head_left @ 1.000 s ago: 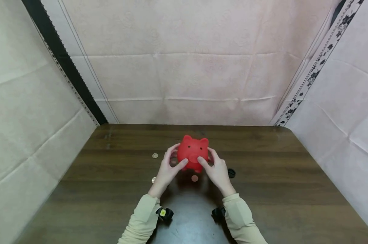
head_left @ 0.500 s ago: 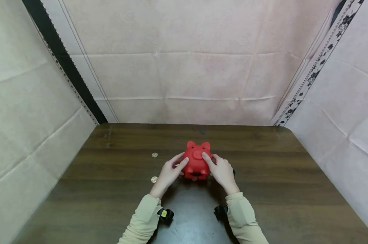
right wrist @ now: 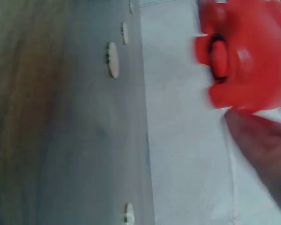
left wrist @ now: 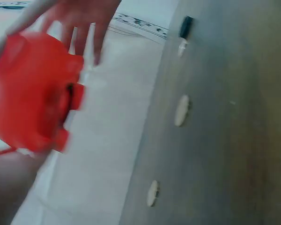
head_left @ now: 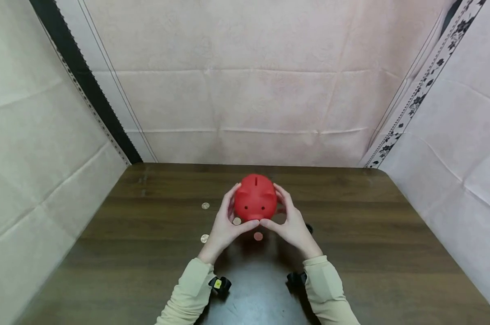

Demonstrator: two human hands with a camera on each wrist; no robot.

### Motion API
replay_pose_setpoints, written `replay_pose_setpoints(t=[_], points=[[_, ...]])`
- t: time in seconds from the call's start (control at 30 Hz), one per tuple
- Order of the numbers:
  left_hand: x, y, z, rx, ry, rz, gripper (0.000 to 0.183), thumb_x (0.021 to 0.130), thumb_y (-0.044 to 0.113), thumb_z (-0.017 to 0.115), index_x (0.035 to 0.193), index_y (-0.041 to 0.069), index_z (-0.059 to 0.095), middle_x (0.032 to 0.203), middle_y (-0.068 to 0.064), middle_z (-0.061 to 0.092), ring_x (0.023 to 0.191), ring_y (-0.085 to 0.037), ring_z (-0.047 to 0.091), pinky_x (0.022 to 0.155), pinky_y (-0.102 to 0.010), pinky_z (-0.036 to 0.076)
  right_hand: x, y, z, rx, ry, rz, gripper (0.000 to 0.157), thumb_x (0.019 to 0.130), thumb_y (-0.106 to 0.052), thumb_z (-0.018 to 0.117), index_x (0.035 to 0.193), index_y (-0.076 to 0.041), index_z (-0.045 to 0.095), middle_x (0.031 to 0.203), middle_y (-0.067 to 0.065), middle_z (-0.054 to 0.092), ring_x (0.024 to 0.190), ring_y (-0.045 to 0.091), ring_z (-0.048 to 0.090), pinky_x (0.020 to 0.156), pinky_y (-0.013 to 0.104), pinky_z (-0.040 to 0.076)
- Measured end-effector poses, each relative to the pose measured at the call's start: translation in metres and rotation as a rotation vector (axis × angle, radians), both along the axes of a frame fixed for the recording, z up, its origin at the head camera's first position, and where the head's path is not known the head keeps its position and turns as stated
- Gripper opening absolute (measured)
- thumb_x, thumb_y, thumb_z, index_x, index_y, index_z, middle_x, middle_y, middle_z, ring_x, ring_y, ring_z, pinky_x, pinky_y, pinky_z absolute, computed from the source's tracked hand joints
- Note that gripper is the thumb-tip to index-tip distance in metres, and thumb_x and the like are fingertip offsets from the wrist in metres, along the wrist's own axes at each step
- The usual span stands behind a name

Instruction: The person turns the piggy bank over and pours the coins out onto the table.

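Note:
A red piggy bank (head_left: 255,198) is held up off the table between both hands. Its snout end tips down toward the person, and the coin slot on its back shows in the head view. My left hand (head_left: 223,228) grips its left side; my right hand (head_left: 292,228) grips the right side. Both thumbs meet at the snout end, with the fingers curved round the sides. Both wrist views are blurred, but show the stubby feet and a dark-edged round opening underneath. A copper coin (head_left: 258,236) lies below the pig, and a pale coin (head_left: 237,221) shows inside the left hand's curve.
Two more coins lie left of the left hand, a farther coin (head_left: 205,206) and a nearer coin (head_left: 204,238). A small black round piece (head_left: 309,228) sits partly hidden behind the right hand. White cloth walls (head_left: 245,104) enclose the wooden table (head_left: 375,234).
The piggy bank first tilted back, showing its snout and underside, and then tipped forward so the slot on its back shows. Both hands turned with it and kept their grip.

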State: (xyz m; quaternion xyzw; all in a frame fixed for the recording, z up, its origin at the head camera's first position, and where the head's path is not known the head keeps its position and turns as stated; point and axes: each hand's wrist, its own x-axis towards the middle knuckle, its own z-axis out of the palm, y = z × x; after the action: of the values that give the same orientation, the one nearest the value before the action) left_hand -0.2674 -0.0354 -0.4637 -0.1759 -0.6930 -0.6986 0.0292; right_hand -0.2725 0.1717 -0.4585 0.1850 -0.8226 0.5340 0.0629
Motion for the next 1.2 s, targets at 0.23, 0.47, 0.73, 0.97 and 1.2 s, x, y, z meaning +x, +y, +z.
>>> replay_pose_setpoints(t=[0.23, 0.47, 0.73, 0.97, 1.2], points=[[-0.005, -0.001, -0.016, -0.011, -0.074, -0.015, 0.093, 0.077, 0.005, 0.08, 0.148, 0.033, 0.028, 0.153, 0.004, 0.033, 0.139, -0.023, 0.038, 0.11, -0.043, 0.042, -0.007, -0.001, -0.022, -0.09, -0.114, 0.103, 0.092, 0.081, -0.025, 0.079, 0.151, -0.029, 0.019, 0.154, 0.004, 0.035, 0.14, 0.029, 0.038, 0.106, 0.05, 0.045], [0.001, -0.001, -0.007, 0.015, 0.006, -0.048, 0.095, 0.076, 0.002, 0.079, 0.15, 0.028, 0.025, 0.158, 0.002, 0.024, 0.143, -0.027, 0.032, 0.111, -0.041, 0.041, 0.002, 0.001, -0.006, -0.078, -0.028, 0.126, 0.095, 0.079, -0.02, 0.08, 0.152, -0.029, 0.019, 0.153, 0.005, 0.036, 0.137, 0.032, 0.041, 0.102, 0.05, 0.048], [0.006, 0.001, 0.005, 0.081, 0.059, -0.085, 0.096, 0.077, 0.004, 0.078, 0.151, 0.029, 0.021, 0.157, 0.005, 0.025, 0.143, -0.024, 0.032, 0.106, -0.033, 0.046, 0.009, 0.0, 0.012, -0.128, 0.011, 0.104, 0.096, 0.078, -0.008, 0.079, 0.152, -0.027, 0.022, 0.156, 0.003, 0.031, 0.141, 0.03, 0.034, 0.106, 0.056, 0.043], [0.005, 0.001, 0.005, 0.055, 0.087, -0.051, 0.097, 0.076, 0.004, 0.079, 0.15, 0.031, 0.022, 0.161, 0.011, 0.016, 0.146, -0.02, 0.028, 0.11, -0.028, 0.04, 0.005, 0.0, 0.009, -0.149, 0.041, 0.133, 0.097, 0.078, -0.008, 0.079, 0.151, -0.031, 0.021, 0.156, -0.003, 0.029, 0.141, 0.028, 0.034, 0.104, 0.053, 0.046], [0.013, 0.002, 0.025, -0.125, 0.297, 0.011, 0.095, 0.072, 0.0, 0.081, 0.148, 0.025, 0.032, 0.162, 0.005, 0.014, 0.148, -0.024, 0.022, 0.105, -0.044, 0.047, 0.003, 0.001, 0.009, -0.252, 0.016, 0.236, 0.104, 0.077, -0.004, 0.078, 0.152, -0.03, 0.011, 0.156, 0.002, 0.025, 0.14, 0.028, 0.034, 0.103, 0.031, 0.048]])
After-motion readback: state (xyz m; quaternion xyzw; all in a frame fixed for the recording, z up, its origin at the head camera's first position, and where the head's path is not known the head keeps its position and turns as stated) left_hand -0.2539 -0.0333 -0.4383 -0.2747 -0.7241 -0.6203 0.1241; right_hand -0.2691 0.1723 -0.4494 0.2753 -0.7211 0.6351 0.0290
